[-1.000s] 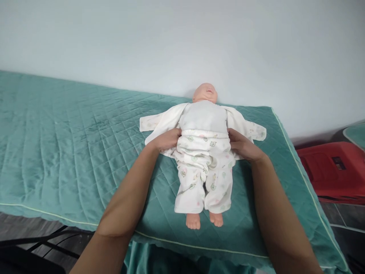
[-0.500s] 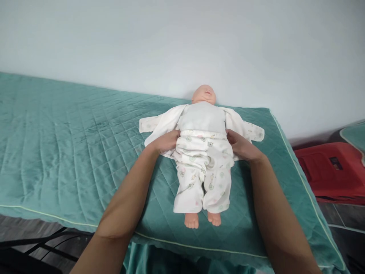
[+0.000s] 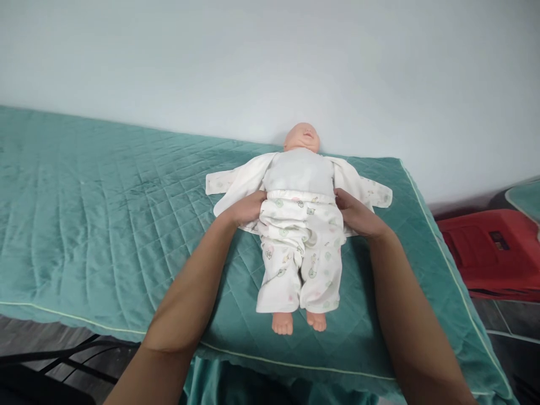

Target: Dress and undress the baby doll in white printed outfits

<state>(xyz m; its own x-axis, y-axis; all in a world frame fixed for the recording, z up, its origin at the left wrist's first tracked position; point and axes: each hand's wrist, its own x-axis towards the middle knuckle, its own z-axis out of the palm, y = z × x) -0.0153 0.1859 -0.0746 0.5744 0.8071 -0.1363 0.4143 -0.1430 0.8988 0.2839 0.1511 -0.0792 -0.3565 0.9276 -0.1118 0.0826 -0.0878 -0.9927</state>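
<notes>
The doll [image 3: 300, 169] lay on the quilted cover [image 3: 126, 214], legs inside trousers [image 3: 323, 247], feet [image 3: 282, 323] protruding. Left hand [image 3: 250, 208] and right hand [image 3: 358, 215] flanked the waistband [image 3: 297, 196]; fingertips hidden, I could not tell their grip

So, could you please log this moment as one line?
left hand: at trouser waistband; right hand: at trouser waistband; doll: on its back on green quilt; jacket: open

Pink, round-headed plastic-looking doll [image 3: 301, 138] on green, quilted fabric cover [image 3: 118, 236], head nearest pale, flat wall [image 3: 253, 67] behind, feet toward front edge. White, printed fabric trousers [image 3: 280, 289] between person's left hand [image 3: 248, 208] and right hand [image 3: 360, 215]. White, long-sleeved fabric jacket [image 3: 252, 173] either side of torso. Red, boxy object [image 3: 493, 247] right of cover.
</notes>
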